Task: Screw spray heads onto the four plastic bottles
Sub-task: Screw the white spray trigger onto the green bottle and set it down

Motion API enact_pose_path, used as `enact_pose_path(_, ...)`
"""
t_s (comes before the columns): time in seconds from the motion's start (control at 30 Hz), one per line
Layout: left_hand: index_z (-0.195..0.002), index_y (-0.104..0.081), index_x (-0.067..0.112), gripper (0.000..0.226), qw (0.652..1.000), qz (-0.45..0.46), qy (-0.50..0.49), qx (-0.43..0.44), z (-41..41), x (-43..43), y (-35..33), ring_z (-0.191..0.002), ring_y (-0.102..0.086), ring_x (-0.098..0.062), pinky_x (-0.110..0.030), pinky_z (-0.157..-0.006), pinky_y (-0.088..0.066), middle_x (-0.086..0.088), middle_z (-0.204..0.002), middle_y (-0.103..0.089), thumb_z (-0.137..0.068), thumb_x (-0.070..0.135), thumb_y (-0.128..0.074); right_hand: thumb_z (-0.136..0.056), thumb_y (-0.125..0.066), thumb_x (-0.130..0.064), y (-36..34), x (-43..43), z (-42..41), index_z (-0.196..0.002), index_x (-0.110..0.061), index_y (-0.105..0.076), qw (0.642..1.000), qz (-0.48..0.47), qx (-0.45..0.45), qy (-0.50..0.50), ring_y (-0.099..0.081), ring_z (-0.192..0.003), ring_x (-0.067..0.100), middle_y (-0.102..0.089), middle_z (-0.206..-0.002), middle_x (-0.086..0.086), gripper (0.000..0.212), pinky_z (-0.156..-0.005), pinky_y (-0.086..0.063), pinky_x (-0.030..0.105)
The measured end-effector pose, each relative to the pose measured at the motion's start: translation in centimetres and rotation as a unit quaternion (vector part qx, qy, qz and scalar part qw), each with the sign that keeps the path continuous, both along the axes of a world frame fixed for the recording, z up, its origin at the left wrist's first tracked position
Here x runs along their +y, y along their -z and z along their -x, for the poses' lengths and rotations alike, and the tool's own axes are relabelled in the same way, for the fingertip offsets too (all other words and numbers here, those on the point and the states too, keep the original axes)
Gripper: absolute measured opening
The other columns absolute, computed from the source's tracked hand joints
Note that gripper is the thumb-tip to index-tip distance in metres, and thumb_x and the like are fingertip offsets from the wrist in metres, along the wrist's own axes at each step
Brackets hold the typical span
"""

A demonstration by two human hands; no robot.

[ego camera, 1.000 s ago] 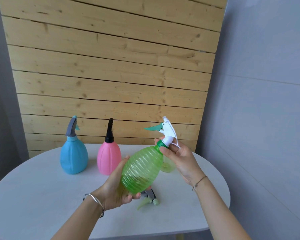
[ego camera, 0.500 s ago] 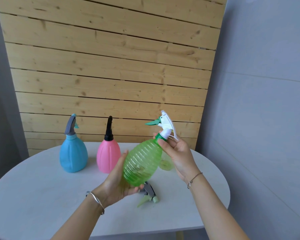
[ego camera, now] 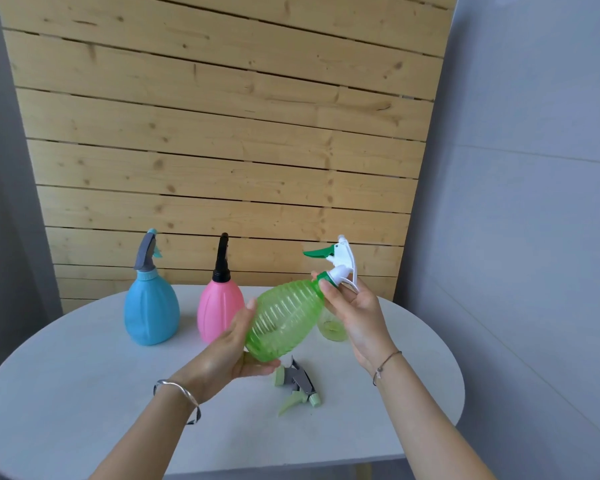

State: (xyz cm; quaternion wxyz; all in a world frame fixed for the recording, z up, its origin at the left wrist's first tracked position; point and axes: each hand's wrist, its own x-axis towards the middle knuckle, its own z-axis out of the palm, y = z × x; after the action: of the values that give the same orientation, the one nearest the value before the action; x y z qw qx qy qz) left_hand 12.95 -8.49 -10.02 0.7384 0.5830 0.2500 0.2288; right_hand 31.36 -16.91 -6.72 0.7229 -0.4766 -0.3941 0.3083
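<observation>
Now | left hand (ego camera: 226,355) fingers clamped on green bottle (ego camera: 284,320) | right hand (ego camera: 355,311) fingers gripping white spray head (ego camera: 342,263)

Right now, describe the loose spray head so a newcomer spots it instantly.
On the white round table, look near the front edge, just below the green bottle held in both hands. The loose spray head lies there on its side: grey and pale green, the only head not on a bottle.

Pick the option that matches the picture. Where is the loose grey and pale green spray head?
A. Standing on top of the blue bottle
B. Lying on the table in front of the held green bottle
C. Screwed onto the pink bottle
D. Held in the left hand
B: the loose spray head lies on its side on the white table, just below the green bottle.
</observation>
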Motion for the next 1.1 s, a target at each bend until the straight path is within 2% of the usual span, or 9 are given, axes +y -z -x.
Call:
enact_pose_path(0.1,-0.138,-0.041,0.021,0.077,0.998,-0.019,0.008,-0.051,0.2,0.1,0.0,-0.112,-0.065,-0.016,-0.022,-0.088,-0.054,0.001,-0.124,-0.067,-0.073,0.054,-0.067,-0.084,-0.068,-0.014,-0.1,0.0,-0.2,-0.116,-0.008,-0.063,1.000,-0.001,0.009,0.007,-0.067,-0.106,0.012,-0.075,-0.105,0.003,0.033,-0.101,-0.049,0.033)
enact_pose_path(0.23,-0.128,-0.050,0.025,0.081,0.998,0.053,0.002,-0.026,-0.1,-0.3,-0.3,-0.101,-0.070,-0.027,-0.037,-0.080,-0.059,-0.009,-0.125,-0.064,-0.064,0.075,-0.046,-0.084,-0.068,-0.014,0.4,0.1,0.3,-0.114,-0.013,-0.064,1.000,0.011,0.010,0.006,-0.068,-0.102,0.010,-0.076,-0.103,0.002,0.030,-0.097,-0.051,0.029)
enact_pose_path(0.3,-0.136,-0.040,0.026,0.087,1.000,-0.002,0.007,0.019,0.0,-0.1,-0.1,-0.094,-0.072,-0.024,-0.034,-0.076,-0.059,-0.009,-0.131,-0.058,-0.065,0.076,-0.043,-0.083,-0.068,-0.015,0.6,0.1,0.2,-0.113,-0.011,-0.065,1.000,0.016,0.017,0.014,-0.068,-0.103,0.012,-0.076,-0.103,0.001,0.030,-0.099,-0.050,0.032)
enact_pose_path(0.43,-0.138,-0.041,0.024,0.095,0.996,-0.090,0.018,-0.008,0.3,0.0,0.0,-0.115,-0.063,-0.016,-0.035,-0.105,-0.045,0.001,-0.126,-0.065,-0.058,0.055,-0.081,-0.083,-0.070,-0.018,0.6,-0.1,-0.6,-0.114,-0.005,-0.064,0.999,0.012,0.042,0.020,-0.065,-0.111,0.019,-0.074,-0.109,0.004,0.035,-0.104,-0.046,0.040)
enact_pose_path(0.53,-0.130,-0.050,0.029,0.070,0.999,-0.016,0.024,-0.045,0.0,-0.2,-0.1,-0.114,-0.063,-0.018,-0.029,-0.094,-0.052,0.002,-0.123,-0.068,-0.071,0.063,-0.067,-0.083,-0.069,-0.017,0.6,0.0,-0.3,-0.117,-0.006,-0.062,0.999,0.013,0.036,0.004,-0.065,-0.112,0.017,-0.074,-0.109,0.002,0.037,-0.105,-0.045,0.038)
enact_pose_path(0.63,-0.129,-0.043,0.032,0.069,1.000,0.019,0.018,0.016,0.0,0.0,-0.3,-0.098,-0.071,-0.031,-0.035,-0.077,-0.060,-0.009,-0.134,-0.055,-0.074,0.073,-0.035,-0.083,-0.069,-0.016,0.9,0.1,0.0,-0.117,-0.007,-0.062,0.999,0.016,0.030,0.001,-0.065,-0.112,0.017,-0.074,-0.108,0.001,0.036,-0.105,-0.045,0.038)
enact_pose_path(0.9,-0.132,-0.049,0.019,0.067,0.999,-0.017,0.003,-0.038,0.4,0.2,0.1,-0.114,-0.063,-0.013,-0.028,-0.101,-0.044,0.001,-0.122,-0.068,-0.076,0.054,-0.063,-0.084,-0.068,-0.017,0.7,-0.2,-0.4,-0.111,-0.008,-0.065,1.000,0.018,-0.002,-0.002,-0.066,-0.107,0.012,-0.075,-0.105,0.000,0.028,-0.103,-0.046,0.034)
enact_pose_path(1.03,-0.112,-0.060,0.022,0.074,0.999,-0.004,-0.026,0.045,0.1,-0.1,-0.1,-0.077,-0.071,-0.024,-0.033,-0.069,-0.057,-0.010,-0.094,-0.072,-0.077,0.076,-0.024,-0.083,-0.070,-0.021,0.8,-0.1,-0.2,-0.107,-0.013,-0.068,0.999,0.036,-0.022,-0.026,-0.066,-0.109,0.011,-0.075,-0.107,-0.002,0.025,-0.106,-0.043,0.034)
enact_pose_path(1.1,-0.109,-0.062,0.015,0.085,0.995,-0.052,-0.015,0.084,0.1,-0.3,0.2,-0.060,-0.061,-0.018,-0.025,-0.060,-0.053,-0.009,-0.076,-0.064,-0.071,0.080,-0.024,-0.081,-0.071,-0.024,0.7,0.0,-0.4,-0.105,-0.012,-0.070,0.999,0.036,-0.020,-0.024,-0.066,-0.107,0.009,-0.075,-0.106,-0.002,0.027,-0.106,-0.043,0.034)
